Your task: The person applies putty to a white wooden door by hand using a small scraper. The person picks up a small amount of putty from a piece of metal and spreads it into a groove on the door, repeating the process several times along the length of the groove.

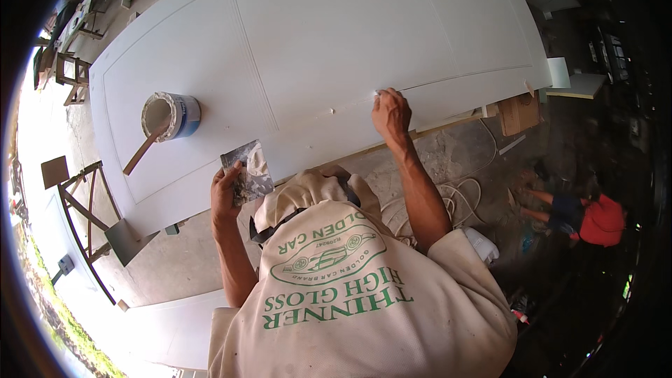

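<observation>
Before me lies a large white door-like panel (336, 26) with grooved lines cut into its face. My left hand (227, 184) grips a flat metal plate (245, 173), which carries a lump of white putty (257, 161) and grey-white smears. On the panel's near side, my right hand (391, 113) bends down over the long groove. Its fingers are bunched around something small and pale, mostly hidden, whose kind I cannot make out. Left of the hand, a dab of putty (332, 111) sits along the same groove.
An open paint tin (189, 115) with a coated rim stands on the panel's left part, a wooden stick (140, 155) leaning out. Hose coils (462, 194) and a white plastic container (480, 245) lie on the floor. A person in red (601, 220) is low down at right. Wooden trestles (86, 220) stand left.
</observation>
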The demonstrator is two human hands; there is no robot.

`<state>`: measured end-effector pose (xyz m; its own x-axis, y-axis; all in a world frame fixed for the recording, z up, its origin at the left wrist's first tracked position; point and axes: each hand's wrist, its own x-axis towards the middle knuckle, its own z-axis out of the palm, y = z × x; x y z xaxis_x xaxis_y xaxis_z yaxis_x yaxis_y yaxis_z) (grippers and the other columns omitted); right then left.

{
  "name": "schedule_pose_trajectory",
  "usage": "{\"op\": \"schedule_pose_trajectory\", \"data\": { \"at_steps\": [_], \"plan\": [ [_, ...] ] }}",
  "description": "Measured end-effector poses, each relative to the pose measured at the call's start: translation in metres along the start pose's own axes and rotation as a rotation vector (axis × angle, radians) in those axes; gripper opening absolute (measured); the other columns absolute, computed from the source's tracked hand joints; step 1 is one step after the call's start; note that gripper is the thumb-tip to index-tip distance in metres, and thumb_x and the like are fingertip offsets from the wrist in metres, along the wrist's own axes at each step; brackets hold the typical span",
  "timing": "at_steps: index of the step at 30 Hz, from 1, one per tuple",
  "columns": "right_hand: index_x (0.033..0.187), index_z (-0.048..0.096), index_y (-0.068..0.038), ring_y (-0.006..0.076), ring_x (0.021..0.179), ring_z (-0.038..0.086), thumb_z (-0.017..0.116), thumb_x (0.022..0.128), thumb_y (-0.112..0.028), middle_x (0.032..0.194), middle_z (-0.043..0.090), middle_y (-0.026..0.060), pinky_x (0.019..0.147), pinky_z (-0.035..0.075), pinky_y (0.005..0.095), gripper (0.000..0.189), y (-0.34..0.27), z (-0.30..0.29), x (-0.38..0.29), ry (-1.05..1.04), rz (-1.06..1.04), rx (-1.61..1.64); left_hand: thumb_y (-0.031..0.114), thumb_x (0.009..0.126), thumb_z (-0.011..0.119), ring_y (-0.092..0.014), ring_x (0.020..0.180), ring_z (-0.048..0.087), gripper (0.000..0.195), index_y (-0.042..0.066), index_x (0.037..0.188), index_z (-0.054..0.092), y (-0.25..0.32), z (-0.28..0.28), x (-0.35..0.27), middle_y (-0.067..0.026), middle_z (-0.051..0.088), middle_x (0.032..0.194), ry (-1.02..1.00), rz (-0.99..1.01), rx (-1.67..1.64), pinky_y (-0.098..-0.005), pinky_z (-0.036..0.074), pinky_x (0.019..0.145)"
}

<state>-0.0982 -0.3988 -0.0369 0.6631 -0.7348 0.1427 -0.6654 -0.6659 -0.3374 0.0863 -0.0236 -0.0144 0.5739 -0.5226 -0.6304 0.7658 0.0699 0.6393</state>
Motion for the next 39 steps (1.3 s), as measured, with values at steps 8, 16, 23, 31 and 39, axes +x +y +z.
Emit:
{"op": "schedule_pose_trajectory", "data": {
  "at_steps": [8,16,23,31,39],
  "plan": [
    [0.090,0.070,-0.002,0.0303,0.092,0.065,0.066,0.081,-0.008,0.093,0.068,0.0122,0.082,0.050,0.0435,0.012,-0.105,0.025,-0.046,-0.169,-0.333,0.132,0.014,0.099,0.066,-0.014,0.074,0.071,0.017,0.001,0.110,0.067,0.009,0.019,0.010,-0.0062,0.074,0.094,-0.043,0.019,0.019,-0.0297,0.059,0.067],
    [0.117,0.073,-0.003,0.0299,0.107,0.064,0.062,0.086,-0.003,0.113,0.072,0.0130,0.092,0.048,0.0432,0.032,0.037,-0.036,-0.016,0.062,-0.337,0.018,0.014,0.099,0.065,-0.013,0.071,0.070,0.013,0.002,0.105,0.067,0.020,0.016,-0.004,-0.0047,0.073,0.089,-0.001,0.052,0.037,-0.0275,0.058,0.067],
    [0.120,0.072,-0.003,0.0264,0.115,0.062,0.060,0.089,-0.001,0.123,0.071,0.0094,0.094,0.046,0.0419,0.033,0.116,-0.025,-0.013,0.116,-0.455,-0.177,0.014,0.100,0.064,-0.015,0.074,0.071,0.017,0.000,0.108,0.067,0.004,0.003,0.000,-0.0068,0.074,0.093,-0.016,-0.011,0.051,-0.0291,0.059,0.068],
    [0.116,0.074,-0.001,0.0277,0.113,0.063,0.059,0.092,-0.003,0.118,0.072,0.0110,0.094,0.046,0.0416,0.029,0.115,-0.048,0.002,0.028,-0.407,-0.161,0.014,0.100,0.064,-0.012,0.070,0.070,0.013,0.003,0.105,0.067,0.010,0.034,0.001,-0.0047,0.073,0.088,-0.034,0.020,0.051,-0.0270,0.058,0.065],
    [0.109,0.074,-0.001,0.0281,0.108,0.064,0.062,0.092,-0.007,0.112,0.072,0.0117,0.092,0.047,0.0435,0.022,0.105,-0.045,0.009,-0.042,-0.253,-0.159,0.014,0.098,0.066,-0.016,0.071,0.071,0.021,-0.002,0.111,0.065,0.014,0.064,0.013,-0.0086,0.073,0.092,-0.138,0.005,0.102,-0.0305,0.061,0.065]
  ]
}}
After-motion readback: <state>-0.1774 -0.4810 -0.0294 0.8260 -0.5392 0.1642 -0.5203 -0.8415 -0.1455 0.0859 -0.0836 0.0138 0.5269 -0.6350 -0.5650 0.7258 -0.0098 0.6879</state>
